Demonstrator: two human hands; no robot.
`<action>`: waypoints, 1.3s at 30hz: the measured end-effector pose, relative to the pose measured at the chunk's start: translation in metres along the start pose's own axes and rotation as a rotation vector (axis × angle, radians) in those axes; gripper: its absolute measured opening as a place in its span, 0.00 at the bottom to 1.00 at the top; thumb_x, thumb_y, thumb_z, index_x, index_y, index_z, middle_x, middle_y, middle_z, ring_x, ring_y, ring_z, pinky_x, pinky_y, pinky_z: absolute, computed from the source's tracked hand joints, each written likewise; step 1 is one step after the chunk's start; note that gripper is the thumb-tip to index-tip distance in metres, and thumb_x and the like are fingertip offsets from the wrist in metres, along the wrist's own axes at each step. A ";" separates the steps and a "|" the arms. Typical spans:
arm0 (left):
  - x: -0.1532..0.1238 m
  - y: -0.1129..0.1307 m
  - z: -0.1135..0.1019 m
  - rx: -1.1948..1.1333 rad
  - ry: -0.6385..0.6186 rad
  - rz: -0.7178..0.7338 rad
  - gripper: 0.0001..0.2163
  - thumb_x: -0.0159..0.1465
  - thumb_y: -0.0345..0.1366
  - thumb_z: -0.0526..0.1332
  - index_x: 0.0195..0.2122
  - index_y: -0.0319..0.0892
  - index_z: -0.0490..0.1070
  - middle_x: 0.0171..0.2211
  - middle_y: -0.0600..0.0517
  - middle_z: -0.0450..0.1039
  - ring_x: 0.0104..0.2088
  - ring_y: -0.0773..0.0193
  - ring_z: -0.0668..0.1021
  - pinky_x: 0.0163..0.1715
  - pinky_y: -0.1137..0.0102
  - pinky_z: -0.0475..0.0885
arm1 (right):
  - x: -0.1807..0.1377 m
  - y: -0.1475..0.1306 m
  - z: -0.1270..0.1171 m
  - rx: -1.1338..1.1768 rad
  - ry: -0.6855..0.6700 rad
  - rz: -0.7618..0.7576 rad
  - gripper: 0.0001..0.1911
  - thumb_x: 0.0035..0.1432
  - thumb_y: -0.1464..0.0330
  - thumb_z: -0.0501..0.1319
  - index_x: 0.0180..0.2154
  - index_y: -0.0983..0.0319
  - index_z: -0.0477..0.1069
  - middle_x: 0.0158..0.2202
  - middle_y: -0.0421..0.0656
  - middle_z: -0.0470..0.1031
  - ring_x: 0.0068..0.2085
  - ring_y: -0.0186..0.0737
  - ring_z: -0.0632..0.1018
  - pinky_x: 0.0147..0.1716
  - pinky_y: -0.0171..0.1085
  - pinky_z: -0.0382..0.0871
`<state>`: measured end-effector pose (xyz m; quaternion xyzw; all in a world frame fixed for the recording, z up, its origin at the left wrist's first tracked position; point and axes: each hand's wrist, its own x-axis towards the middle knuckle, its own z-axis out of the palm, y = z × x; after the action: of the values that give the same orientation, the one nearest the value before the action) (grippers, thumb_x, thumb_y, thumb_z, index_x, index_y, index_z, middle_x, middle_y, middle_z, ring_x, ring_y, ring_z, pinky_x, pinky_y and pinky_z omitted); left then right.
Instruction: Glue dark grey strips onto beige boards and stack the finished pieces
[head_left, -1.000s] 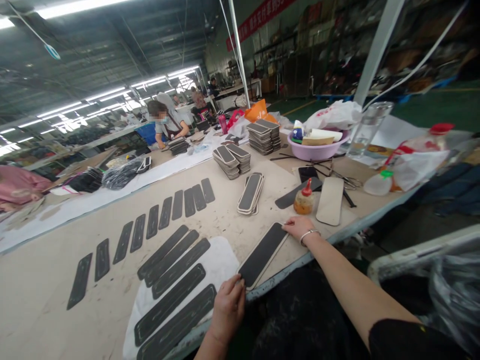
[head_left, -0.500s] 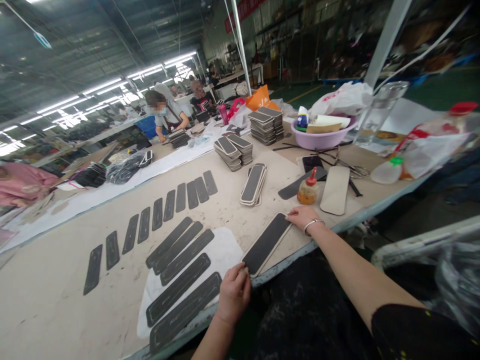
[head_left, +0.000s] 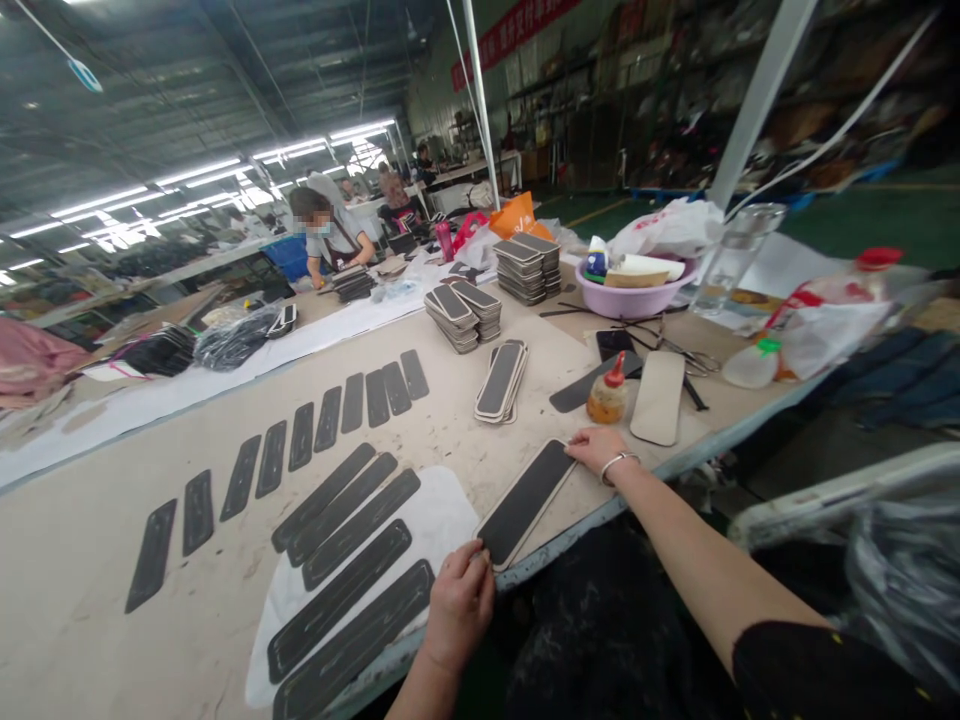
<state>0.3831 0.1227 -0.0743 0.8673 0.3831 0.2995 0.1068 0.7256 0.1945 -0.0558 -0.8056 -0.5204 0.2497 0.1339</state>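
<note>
A long dark strip [head_left: 525,503] lies on a slightly larger pale rounded panel [head_left: 556,497] at the table's front edge. My left hand [head_left: 460,600] pinches the strip's near left corner with closed fingers. At the far right end, my right hand [head_left: 600,452], with a bracelet on its wrist, pinches the other corner. Left of my hands, several dark strips with shiny smears, one being a long strip [head_left: 341,598], lie partly on a white sheet [head_left: 450,500]. Beyond the right hand stand a squeeze bottle [head_left: 608,392] with a red nozzle and a bare pale panel [head_left: 657,398].
Stacked panels [head_left: 501,382] lie ahead, with taller piles [head_left: 463,315] behind. A row of smaller dark strips [head_left: 301,437] crosses the table [head_left: 82,560]. A purple basin [head_left: 634,297], scissors [head_left: 697,360] and plastic bottles are at right. A person [head_left: 334,240] works across the table.
The view has shifted slightly, so the table's things sit a little lower and further left. Both hands keep their pinch at the strip's ends, and the strip stays on the panel.
</note>
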 end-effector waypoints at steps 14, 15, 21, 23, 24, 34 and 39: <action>0.000 -0.001 0.002 0.027 0.011 0.004 0.09 0.63 0.29 0.55 0.42 0.42 0.71 0.43 0.45 0.72 0.41 0.60 0.76 0.42 0.65 0.75 | -0.001 -0.001 0.001 -0.072 0.004 -0.006 0.13 0.62 0.59 0.58 0.38 0.63 0.72 0.39 0.43 0.74 0.39 0.38 0.75 0.42 0.43 0.70; 0.000 -0.001 0.002 0.032 0.014 0.006 0.09 0.63 0.29 0.55 0.42 0.42 0.71 0.43 0.45 0.72 0.41 0.60 0.76 0.42 0.65 0.75 | -0.001 -0.002 0.000 -0.084 0.007 -0.004 0.14 0.62 0.59 0.58 0.38 0.63 0.72 0.39 0.43 0.74 0.39 0.38 0.75 0.43 0.43 0.69; 0.000 -0.001 0.001 0.027 0.023 0.013 0.08 0.63 0.29 0.55 0.42 0.42 0.71 0.43 0.44 0.72 0.41 0.60 0.76 0.42 0.64 0.76 | -0.001 -0.007 -0.003 -0.150 0.003 -0.005 0.13 0.62 0.59 0.58 0.38 0.64 0.71 0.38 0.43 0.73 0.39 0.38 0.74 0.42 0.43 0.70; 0.000 0.000 0.001 0.021 0.020 0.011 0.09 0.63 0.29 0.55 0.42 0.42 0.71 0.43 0.44 0.72 0.42 0.60 0.76 0.42 0.64 0.75 | -0.001 -0.009 -0.004 -0.173 0.001 -0.016 0.13 0.62 0.60 0.58 0.38 0.63 0.71 0.38 0.43 0.73 0.39 0.38 0.74 0.42 0.43 0.70; -0.001 0.000 0.001 0.017 0.017 0.009 0.09 0.63 0.29 0.54 0.42 0.42 0.71 0.43 0.45 0.72 0.42 0.59 0.76 0.43 0.64 0.75 | -0.002 -0.010 -0.004 -0.186 0.001 -0.023 0.13 0.62 0.60 0.58 0.38 0.63 0.71 0.38 0.43 0.73 0.39 0.38 0.74 0.42 0.43 0.70; 0.001 0.001 0.000 0.012 0.009 0.004 0.09 0.63 0.29 0.55 0.41 0.42 0.71 0.43 0.45 0.72 0.42 0.59 0.76 0.43 0.64 0.75 | -0.014 -0.012 -0.010 -0.239 0.093 -0.113 0.13 0.63 0.60 0.56 0.37 0.63 0.72 0.38 0.44 0.74 0.40 0.39 0.74 0.43 0.44 0.68; 0.001 0.001 0.000 0.026 0.023 0.015 0.09 0.63 0.28 0.54 0.41 0.42 0.71 0.42 0.44 0.72 0.41 0.60 0.76 0.42 0.64 0.75 | -0.031 -0.014 -0.007 -0.201 0.134 -0.281 0.21 0.67 0.64 0.45 0.53 0.65 0.67 0.52 0.54 0.69 0.55 0.47 0.69 0.54 0.46 0.60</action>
<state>0.3843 0.1224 -0.0730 0.8680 0.3814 0.3052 0.0890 0.7081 0.1726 -0.0353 -0.7492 -0.6399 0.1210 0.1206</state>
